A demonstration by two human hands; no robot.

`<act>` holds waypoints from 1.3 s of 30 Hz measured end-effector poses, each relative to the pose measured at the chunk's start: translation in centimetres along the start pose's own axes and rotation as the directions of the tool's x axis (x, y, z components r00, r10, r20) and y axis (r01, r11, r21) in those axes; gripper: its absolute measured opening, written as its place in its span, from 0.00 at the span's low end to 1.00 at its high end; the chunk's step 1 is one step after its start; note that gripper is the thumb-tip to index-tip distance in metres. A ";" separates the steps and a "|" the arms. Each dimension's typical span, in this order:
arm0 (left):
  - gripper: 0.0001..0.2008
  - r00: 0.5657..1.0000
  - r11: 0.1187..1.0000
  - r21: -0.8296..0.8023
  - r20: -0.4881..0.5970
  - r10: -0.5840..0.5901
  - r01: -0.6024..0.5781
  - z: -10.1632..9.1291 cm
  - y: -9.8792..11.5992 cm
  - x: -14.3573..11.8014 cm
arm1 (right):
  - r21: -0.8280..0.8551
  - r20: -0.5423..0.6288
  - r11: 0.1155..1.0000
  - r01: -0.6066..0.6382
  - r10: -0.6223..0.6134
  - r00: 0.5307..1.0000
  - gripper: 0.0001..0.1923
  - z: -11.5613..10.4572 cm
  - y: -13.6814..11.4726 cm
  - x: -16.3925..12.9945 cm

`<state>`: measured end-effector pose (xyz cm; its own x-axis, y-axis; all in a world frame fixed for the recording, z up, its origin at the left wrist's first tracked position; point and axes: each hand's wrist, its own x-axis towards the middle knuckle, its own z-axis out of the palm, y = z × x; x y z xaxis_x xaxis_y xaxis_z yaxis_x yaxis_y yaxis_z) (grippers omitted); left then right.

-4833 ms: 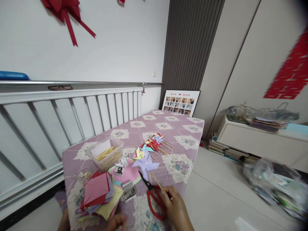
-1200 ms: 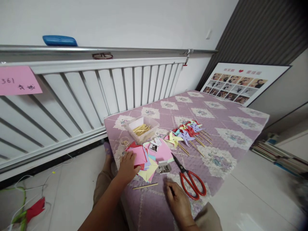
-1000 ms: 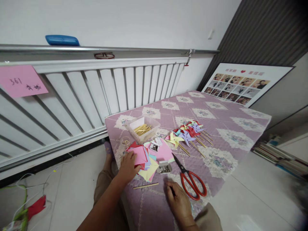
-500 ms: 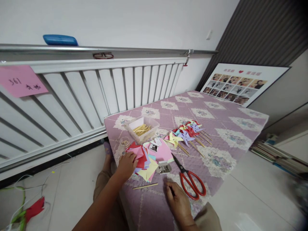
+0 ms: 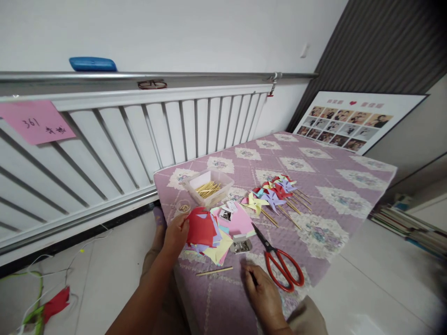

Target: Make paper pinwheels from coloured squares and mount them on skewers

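Observation:
My left hand (image 5: 176, 234) is closed at the left edge of a red paper sheet (image 5: 201, 227), its thumb and fingers pinching the edge. This red sheet tops a pile of coloured papers, with a pale yellow paper (image 5: 219, 249) below and a pink sheet (image 5: 240, 219) beside it. My right hand (image 5: 262, 294) rests on the table's front part, fingers curled in and holding nothing visible. To its right lie scissors (image 5: 283, 267) with red handles. A thin stick (image 5: 214, 271) lies left of that hand. A small box of metal pins (image 5: 240, 245) stands beside the papers.
A clear plastic box (image 5: 223, 190) holds several wooden sticks; a small round cup (image 5: 183, 206) stands next to it. Finished paper pinwheels (image 5: 274, 200) lie right of centre on the flowered tablecloth (image 5: 324, 223). A white radiator (image 5: 202, 125) borders the far side.
My left hand has drawn back a little to the left. The pink paper that lay on top under it no longer shows there, and the red sheet is exposed. My right hand stays curled in place.

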<state>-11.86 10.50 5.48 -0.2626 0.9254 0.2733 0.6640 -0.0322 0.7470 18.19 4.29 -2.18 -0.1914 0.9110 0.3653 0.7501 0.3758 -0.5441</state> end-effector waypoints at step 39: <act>0.13 0.907 0.897 0.155 0.152 0.392 -0.413 4.6 -1.6 -4.0 | 0.016 0.004 1.000 0.008 -0.008 1.000 0.13 0.1 0.3 -0.1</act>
<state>-8.72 8.61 0.42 0.1283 0.8845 0.4485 0.8126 -0.3530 0.4637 18.41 4.30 -2.48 -0.2001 0.9085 0.3669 0.7386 0.3859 -0.5527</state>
